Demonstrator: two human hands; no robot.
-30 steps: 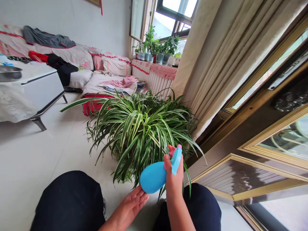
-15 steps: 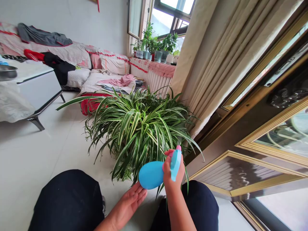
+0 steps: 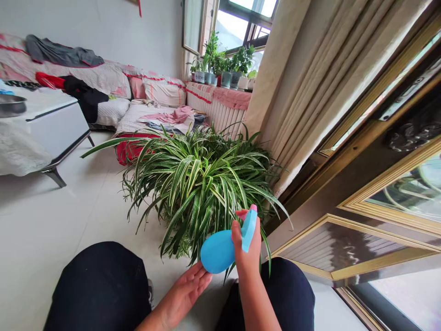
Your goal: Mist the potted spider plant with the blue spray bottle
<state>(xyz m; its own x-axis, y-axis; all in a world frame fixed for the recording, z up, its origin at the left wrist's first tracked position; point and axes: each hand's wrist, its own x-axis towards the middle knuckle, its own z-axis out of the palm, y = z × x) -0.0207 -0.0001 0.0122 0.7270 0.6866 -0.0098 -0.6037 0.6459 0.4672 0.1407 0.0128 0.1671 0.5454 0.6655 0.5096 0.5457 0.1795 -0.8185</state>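
Note:
My right hand (image 3: 245, 243) grips a blue plastic spray bottle (image 3: 218, 252) by its neck, with the pink-tipped sprayer head pointing toward the leaves. Just below the bottle's rounded base, my left hand (image 3: 184, 294) is open, palm up, its fingertips at or very near the bottle. A large variegated spider plant (image 3: 196, 188) fills the middle of the view, just beyond both hands. Its long green-and-cream leaves hide its pot and arch past the bottle.
My knees in dark trousers (image 3: 99, 287) lie below the hands. To the right stand a gold-framed glass door (image 3: 372, 243) and a beige curtain (image 3: 303, 92). Ahead are a bed (image 3: 151, 117), a radiator (image 3: 220, 110) and potted plants (image 3: 220, 66) on the windowsill.
The view has shifted slightly, with the room sliding left. My right hand still holds the bottle, now turned slightly, and my left hand stays open beneath it.

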